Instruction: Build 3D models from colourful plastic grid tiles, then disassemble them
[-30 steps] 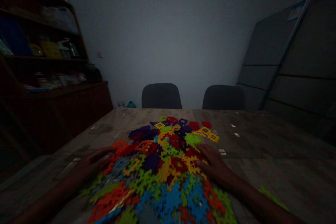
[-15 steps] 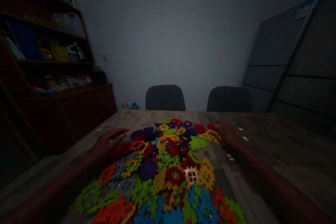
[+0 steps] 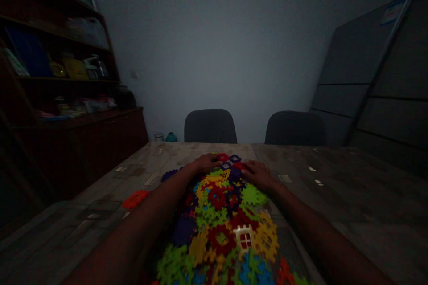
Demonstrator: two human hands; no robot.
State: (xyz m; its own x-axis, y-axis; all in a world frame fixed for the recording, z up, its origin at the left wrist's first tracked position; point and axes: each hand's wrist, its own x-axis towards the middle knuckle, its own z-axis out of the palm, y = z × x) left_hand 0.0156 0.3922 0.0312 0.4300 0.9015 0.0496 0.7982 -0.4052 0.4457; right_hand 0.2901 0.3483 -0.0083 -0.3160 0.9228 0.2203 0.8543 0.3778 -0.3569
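A long pile of colourful plastic interlocking pieces (image 3: 217, 198) lies down the middle of the table. My left hand (image 3: 207, 163) rests across the pile's far left side, palm down, fingers stretched toward a red piece (image 3: 222, 157). Opposite it, my right hand (image 3: 258, 174) touches the far right side, fingers out beside another red piece (image 3: 239, 166) and dark purple ones. Neither hand visibly grips a piece. A white window-shaped piece (image 3: 244, 237) sits nearer to me beside a yellow one (image 3: 266, 237). My left forearm hides part of the pile.
The patterned table (image 3: 334, 196) stretches out on both sides. One orange piece (image 3: 135, 199) lies apart, left of my forearm. Two dark chairs (image 3: 210, 125) stand behind the far edge. A loaded shelf cabinet (image 3: 83, 118) is at the left, with grey panels (image 3: 347, 67) at the right.
Both hands have moved inward from the pile's sides onto its far part, closer together. Pieces along the left edge have shifted or are covered by my forearm; an orange one now lies apart.
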